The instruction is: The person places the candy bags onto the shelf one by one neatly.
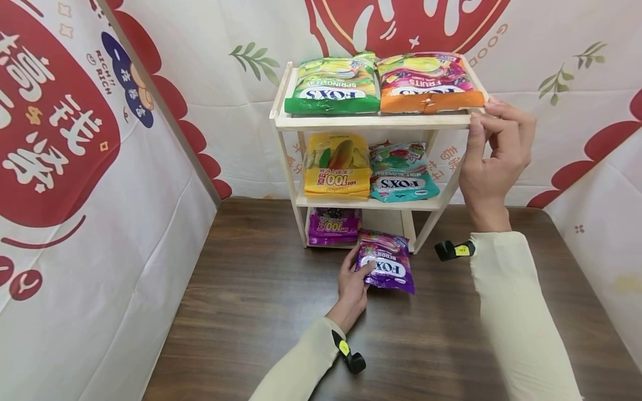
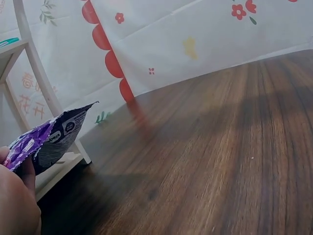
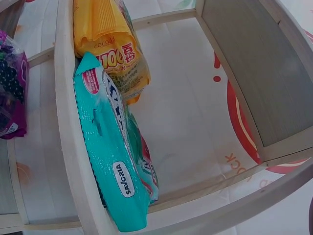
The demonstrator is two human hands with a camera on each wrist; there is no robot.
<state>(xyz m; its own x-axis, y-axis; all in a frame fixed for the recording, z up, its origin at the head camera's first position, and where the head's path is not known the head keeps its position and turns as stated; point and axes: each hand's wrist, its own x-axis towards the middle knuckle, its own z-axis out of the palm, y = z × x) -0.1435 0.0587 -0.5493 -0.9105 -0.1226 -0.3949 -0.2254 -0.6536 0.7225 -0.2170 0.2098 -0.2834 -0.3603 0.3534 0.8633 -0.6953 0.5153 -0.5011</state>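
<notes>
In the head view my left hand [image 1: 353, 287] pinches a purple Fox's Berries candy bag [image 1: 386, 262] by its left edge, thumb on the front. The bag is tilted at the front of the bottom shelf [image 1: 386, 223], and its silvery-dark back shows in the left wrist view. My right hand [image 1: 499, 150] grips the top right corner of the small wooden rack [image 1: 371, 121] with thumb and fingers. Beside the held bag, a purple Lot 100 bag [image 1: 333, 227] sits at the left of the bottom shelf.
On the middle shelf stand a yellow Lot 100 bag [image 1: 337, 167] and a teal Fox's Mint Blossom bag [image 1: 403, 172]. The top holds a green Spring Tea bag [image 1: 333, 83] and an orange Fruits bag [image 1: 428, 83]. Printed cloth [image 1: 165, 150] walls surround the brown wooden table [image 1: 241, 312].
</notes>
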